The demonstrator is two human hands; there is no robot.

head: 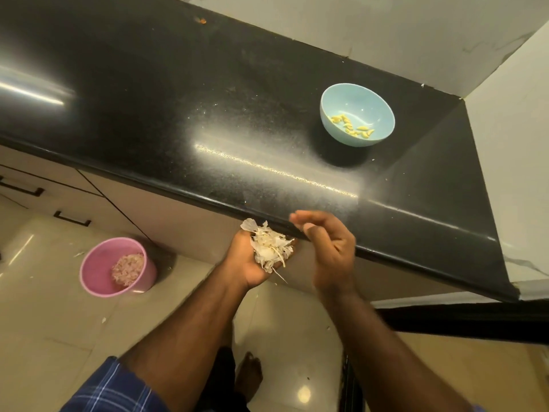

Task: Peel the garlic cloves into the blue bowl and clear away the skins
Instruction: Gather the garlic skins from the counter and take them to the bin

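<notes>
A blue bowl (pixel 332 102) stands on the black counter near the right corner, with several peeled garlic cloves (pixel 353 127) in its bottom. My left hand (pixel 245 263) is cupped palm-up just below the counter's front edge and holds a heap of white garlic skins (pixel 271 246). My right hand (pixel 329 248) hovers beside it at the counter edge, fingers loosely curled, holding nothing that I can see. A pink bin (pixel 95 272) on the floor to the left has a pile of skins (pixel 127 267) inside.
The black counter (pixel 208 114) carries a few tiny skin flecks and a small orange speck (pixel 202 20) at the back. Cream cabinets with black handles (pixel 72 218) lie under it. Loose skin bits dot the tiled floor (pixel 44 322). My bare foot (pixel 251 371) shows below.
</notes>
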